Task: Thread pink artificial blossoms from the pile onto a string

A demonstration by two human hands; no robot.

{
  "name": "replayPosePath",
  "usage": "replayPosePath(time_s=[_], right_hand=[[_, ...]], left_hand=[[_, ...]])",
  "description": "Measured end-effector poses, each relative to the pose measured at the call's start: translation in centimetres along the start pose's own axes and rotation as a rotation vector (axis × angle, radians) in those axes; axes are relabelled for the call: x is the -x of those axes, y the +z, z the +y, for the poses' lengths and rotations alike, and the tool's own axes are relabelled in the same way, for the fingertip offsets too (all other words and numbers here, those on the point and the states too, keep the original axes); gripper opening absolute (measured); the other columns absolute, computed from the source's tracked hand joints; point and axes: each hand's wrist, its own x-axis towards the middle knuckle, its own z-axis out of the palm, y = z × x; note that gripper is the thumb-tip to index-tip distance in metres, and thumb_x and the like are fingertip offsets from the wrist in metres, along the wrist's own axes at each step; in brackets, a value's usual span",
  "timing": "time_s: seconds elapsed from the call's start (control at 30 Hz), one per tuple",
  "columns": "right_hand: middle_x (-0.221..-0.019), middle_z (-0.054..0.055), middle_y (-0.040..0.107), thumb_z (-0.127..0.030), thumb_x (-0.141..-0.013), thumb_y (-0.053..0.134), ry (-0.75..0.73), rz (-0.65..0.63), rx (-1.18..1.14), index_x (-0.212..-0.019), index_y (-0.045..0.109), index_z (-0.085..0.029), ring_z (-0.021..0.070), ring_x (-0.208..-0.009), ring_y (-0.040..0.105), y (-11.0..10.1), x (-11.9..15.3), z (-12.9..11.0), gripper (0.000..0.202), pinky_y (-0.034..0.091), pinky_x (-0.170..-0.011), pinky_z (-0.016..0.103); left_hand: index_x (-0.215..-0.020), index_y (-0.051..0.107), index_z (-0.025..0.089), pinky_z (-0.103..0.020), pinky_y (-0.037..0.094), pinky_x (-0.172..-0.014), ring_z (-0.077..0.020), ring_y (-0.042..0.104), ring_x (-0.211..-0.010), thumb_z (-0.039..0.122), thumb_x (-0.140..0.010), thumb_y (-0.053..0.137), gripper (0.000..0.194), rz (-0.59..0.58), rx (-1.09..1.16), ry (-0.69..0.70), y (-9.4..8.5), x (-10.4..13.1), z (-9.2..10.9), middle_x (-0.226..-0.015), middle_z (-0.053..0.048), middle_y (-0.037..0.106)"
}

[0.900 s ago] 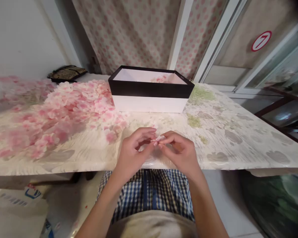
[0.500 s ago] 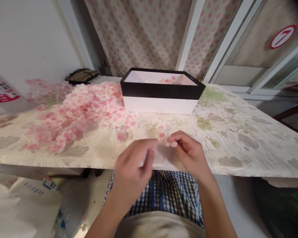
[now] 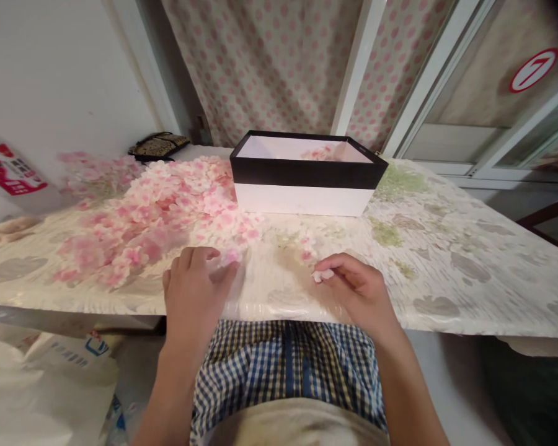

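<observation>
My right hand [image 3: 353, 282] pinches a small pale artificial blossom [image 3: 323, 275] between thumb and fingertips, just above the table's front part. My left hand [image 3: 193, 282] hovers over the cloth with thumb and fingers apart. A single pink flower [image 3: 231, 256] lies near its thumb and fingertips; I cannot tell whether they touch it. Left of the box spreads a large heap of pink artificial flowers [image 3: 144, 217]. Behind my hands stands an open box [image 3: 302, 199], white below with a black rim, and some pink flowers show inside it.
A patterned cloth covers the table [image 3: 437, 248]. A dark patterned pouch [image 3: 158, 145] lies at the back left, and a tan object [image 3: 12, 229] at the left edge. White bags [image 3: 51, 384] are on the floor at lower left. A dotted curtain [image 3: 270, 68] hangs behind.
My left hand has moved away from the right one, leftward towards the loose flower, and its fingers have spread. My right hand stays nearly in place with the blossom.
</observation>
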Motion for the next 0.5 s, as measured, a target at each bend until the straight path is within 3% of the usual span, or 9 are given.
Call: replayPosePath(time_s=[0.17,0.5], right_hand=[[-0.084,0.001,0.071,-0.019,-0.085,0.062,-0.003,0.005,0.007,-0.085,0.068,-0.023,0.0140,-0.075,0.069,0.04,0.03,0.02,0.007,0.058,-0.071,0.027],[-0.085,0.001,0.072,-0.017,-0.085,0.061,-0.031,-0.014,0.067,-0.086,0.069,-0.024,0.0146,-0.078,0.069,-0.07,0.06,0.24,0.010,0.055,-0.071,0.027]], left_hand=[[-0.086,0.061,0.022,-0.046,0.041,-0.081,-0.0323,0.060,-0.086,0.029,-0.080,0.061,0.009,-0.009,0.125,0.036,0.45,-0.50,-0.38,-0.085,-0.008,0.064],[-0.074,0.066,0.024,-0.046,0.041,-0.087,-0.0282,0.056,-0.090,0.033,-0.079,0.065,0.010,0.069,0.352,0.043,0.52,-0.93,-0.62,-0.089,-0.006,0.063]])
